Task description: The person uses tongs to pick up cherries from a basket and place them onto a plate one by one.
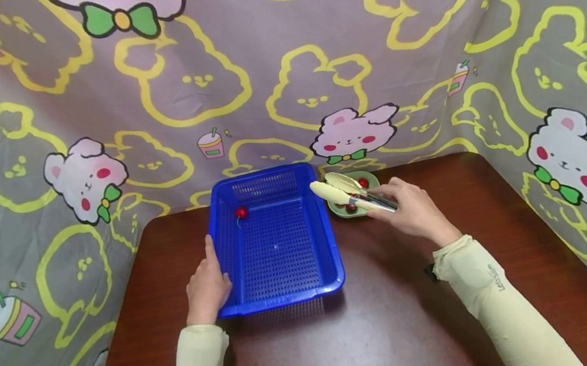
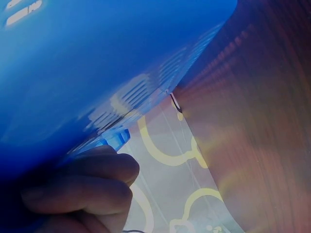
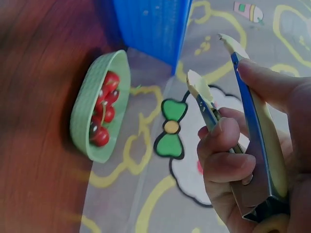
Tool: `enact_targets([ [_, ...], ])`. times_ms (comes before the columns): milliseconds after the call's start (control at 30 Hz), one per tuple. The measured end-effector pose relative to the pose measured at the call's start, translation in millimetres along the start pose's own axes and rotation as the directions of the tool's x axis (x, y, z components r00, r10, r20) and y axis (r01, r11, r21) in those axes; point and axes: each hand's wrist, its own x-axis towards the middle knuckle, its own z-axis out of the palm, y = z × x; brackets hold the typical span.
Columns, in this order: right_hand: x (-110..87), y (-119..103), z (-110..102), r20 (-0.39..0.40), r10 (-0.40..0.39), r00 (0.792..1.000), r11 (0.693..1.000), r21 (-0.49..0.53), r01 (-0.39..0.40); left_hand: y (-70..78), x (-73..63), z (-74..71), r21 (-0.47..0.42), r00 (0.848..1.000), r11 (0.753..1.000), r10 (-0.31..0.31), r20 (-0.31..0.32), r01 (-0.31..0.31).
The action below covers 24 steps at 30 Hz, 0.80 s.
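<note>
My right hand (image 1: 413, 209) grips a pair of tongs (image 1: 356, 193) with cream-coloured tips and metal arms. The tongs' tips stand apart with nothing between them, above a green bowl (image 3: 81, 116). Several red cherries (image 3: 103, 116) lie in that bowl, partly covered by the tongs in the head view. A blue plastic basket (image 1: 284, 302) stands to the bowl's left, and one cherry (image 1: 241, 212) with a stem lies in its far left corner. On the basket's left rim, my left hand (image 1: 208, 290) holds on; its curled fingers (image 2: 97, 194) show against the basket wall in the left wrist view.
The brown wooden table (image 1: 389, 335) reaches toward me in front of the basket. A patterned cloth (image 1: 254, 86) hangs behind and along both sides. Near my right wrist lies a small dark object (image 1: 431, 272), partly hidden by the sleeve.
</note>
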Motion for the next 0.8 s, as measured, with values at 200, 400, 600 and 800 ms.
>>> enact_targets([
  [200,9.3,-17.0,7.1,0.028,-0.013,1.0,1.0,0.012,0.013,-0.4,-0.3,-0.7,-0.006,1.0,1.0,0.001,0.003,-0.001],
  [400,23.1,-32.7,17.7,0.05,-0.04,0.998,0.999,0.006,0.039,-0.5,0.1,-1.0,-0.009,1.0,1.0,-0.001,0.001,0.001],
  [600,42.0,-52.5,27.5,0.075,-0.076,0.994,0.996,-0.036,0.079,-0.7,-0.1,-1.3,-0.014,1.0,1.0,-0.002,0.003,0.002],
  [800,60.2,-74.0,35.7,0.139,-0.082,0.987,0.994,-0.055,0.09,-0.8,-0.5,-0.5,-0.014,1.0,1.0,0.004,0.0,-0.004],
])
